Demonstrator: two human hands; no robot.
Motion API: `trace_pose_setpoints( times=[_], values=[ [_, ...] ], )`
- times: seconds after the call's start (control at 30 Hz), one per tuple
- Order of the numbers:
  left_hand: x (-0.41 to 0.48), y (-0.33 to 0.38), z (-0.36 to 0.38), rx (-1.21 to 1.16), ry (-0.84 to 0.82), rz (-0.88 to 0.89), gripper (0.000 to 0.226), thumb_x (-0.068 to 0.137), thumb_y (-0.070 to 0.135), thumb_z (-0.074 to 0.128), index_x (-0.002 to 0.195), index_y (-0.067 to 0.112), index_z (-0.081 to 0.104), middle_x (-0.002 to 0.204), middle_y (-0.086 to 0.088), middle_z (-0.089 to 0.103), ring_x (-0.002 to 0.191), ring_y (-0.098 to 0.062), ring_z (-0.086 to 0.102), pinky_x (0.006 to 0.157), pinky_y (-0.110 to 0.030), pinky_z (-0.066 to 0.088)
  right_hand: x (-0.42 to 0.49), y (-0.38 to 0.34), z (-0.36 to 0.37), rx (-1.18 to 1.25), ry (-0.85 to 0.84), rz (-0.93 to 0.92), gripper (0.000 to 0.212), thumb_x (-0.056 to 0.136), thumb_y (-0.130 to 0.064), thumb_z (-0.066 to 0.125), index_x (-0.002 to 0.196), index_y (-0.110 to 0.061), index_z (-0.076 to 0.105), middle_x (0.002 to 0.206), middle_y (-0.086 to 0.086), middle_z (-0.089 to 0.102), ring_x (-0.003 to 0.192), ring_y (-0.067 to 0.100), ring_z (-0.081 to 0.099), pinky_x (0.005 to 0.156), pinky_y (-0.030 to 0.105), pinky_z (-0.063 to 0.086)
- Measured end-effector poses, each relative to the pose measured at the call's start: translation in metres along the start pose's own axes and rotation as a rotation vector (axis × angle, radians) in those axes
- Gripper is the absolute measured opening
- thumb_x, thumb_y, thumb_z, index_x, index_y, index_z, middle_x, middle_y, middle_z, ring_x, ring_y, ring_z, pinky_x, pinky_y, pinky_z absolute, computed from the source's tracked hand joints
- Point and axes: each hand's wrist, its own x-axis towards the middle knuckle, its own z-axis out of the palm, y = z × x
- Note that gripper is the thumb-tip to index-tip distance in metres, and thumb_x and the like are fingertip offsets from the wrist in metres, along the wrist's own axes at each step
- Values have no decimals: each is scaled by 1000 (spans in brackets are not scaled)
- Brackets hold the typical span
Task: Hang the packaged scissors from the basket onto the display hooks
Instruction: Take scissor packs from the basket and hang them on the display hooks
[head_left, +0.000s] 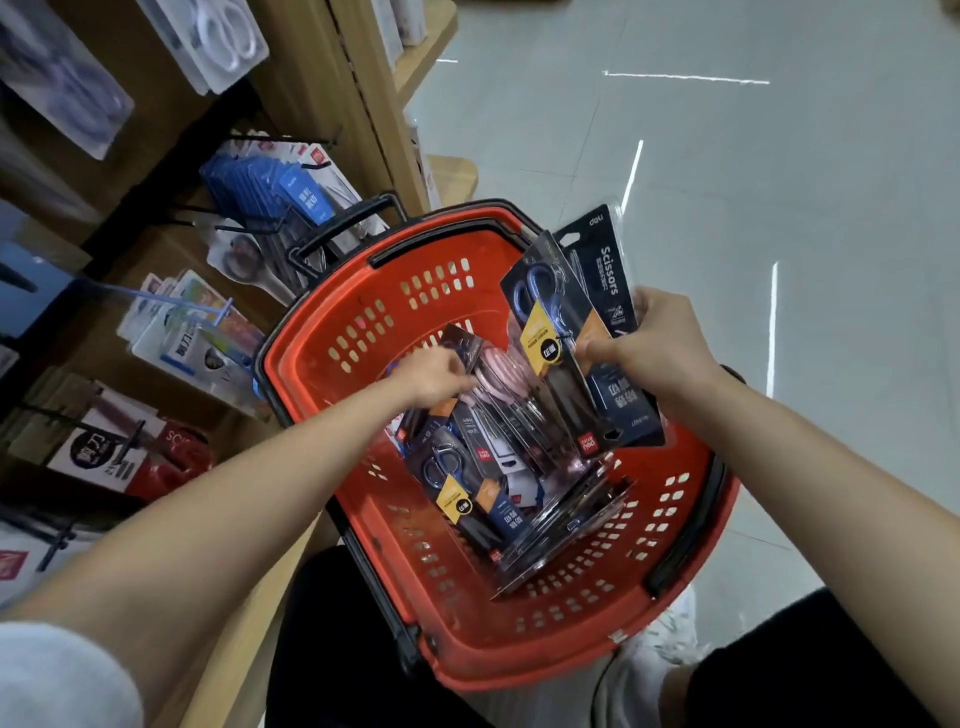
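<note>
Over one basket (311, 338) — right hand (662, 345) grips two packs (553, 317).

I see the red perforated basket (363, 312) beside the shelving, holding a loose pile of packaged scissors (467, 493). Two dark blister packs (566, 312) stand upright in my right hand (654, 348). Black display hooks (291, 140) project from the shelving.

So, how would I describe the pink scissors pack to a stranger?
Find the red basket beside the shelves. Inside, right beside the left hand, one pack leans among dark ones. Its scissors have pink handles; the neighbours' are blue.
</note>
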Motion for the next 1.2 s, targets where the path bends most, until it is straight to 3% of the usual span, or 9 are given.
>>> trace_pose_setpoints(
  times=[0.07,0.2,0.33,0.43,0.5,0.63,0.73,0.97,1.2],
  values=[
    [4,-6,21,278,-221,-112,40,102,45,61,111,6,63,117,-16,66,99,-31,61,80,-33,44,1,0,-1,9,13,12,28,63,8,86,85,-1,71,83,10,76,74,26,74,68,38,62],
    [7,-14,41,278,-320,-153,70,97,29,73,151,1,39,149,-11,51,131,-32,54,99,-34,46,2,-4,-1,12,15,33,34,67,4,88,91,-11,70,85,0,74,72,14,70,61,24,51],
    [6,-21,43,305,-415,-135,49,98,13,70,142,3,52,137,-4,60,114,-23,64,84,-18,48,2,-5,-2,-2,13,36,34,69,5,86,84,-18,66,83,-4,71,72,12,68,60,23,49],
    [7,-32,46,364,-469,-118,32,98,20,71,124,4,63,122,-4,66,124,-25,57,92,-27,40,3,-8,-2,-8,20,34,36,71,3,86,83,-22,63,84,-5,69,73,10,66,58,22,47],
    [4,-30,46,405,-473,-96,41,99,27,69,130,0,62,121,-6,63,127,-27,57,91,-27,39,2,-9,-2,-11,21,23,36,72,2,86,85,-22,64,87,-4,70,75,12,67,58,22,48],
    [-4,-22,42,453,-491,-2,40,101,28,67,127,-3,64,109,-9,61,97,-26,57,80,-32,43,0,-7,-4,-75,35,-19,32,74,0,84,99,-13,69,92,3,73,76,23,72,57,34,59],
    [-12,-23,22,406,-423,66,27,100,22,68,116,1,65,100,-13,72,85,-30,65,70,-29,47,-2,-6,-8,-106,61,-37,32,75,-4,85,101,-14,69,92,4,74,77,30,74,69,49,64],
    [-72,-45,-72,80,-62,176,23,101,22,67,86,4,65,69,-3,56,63,-17,56,58,-38,52,-8,-14,-9,-27,91,-113,24,75,-4,83,93,-13,71,86,2,75,74,19,69,64,30,56],
    [-148,-69,-98,-662,257,174,15,104,9,57,109,-3,64,94,-12,78,83,-24,75,65,-31,62,-11,-28,14,481,-30,76,29,80,-1,82,104,-5,68,91,11,76,68,18,73,61,31,57]
  ],
)
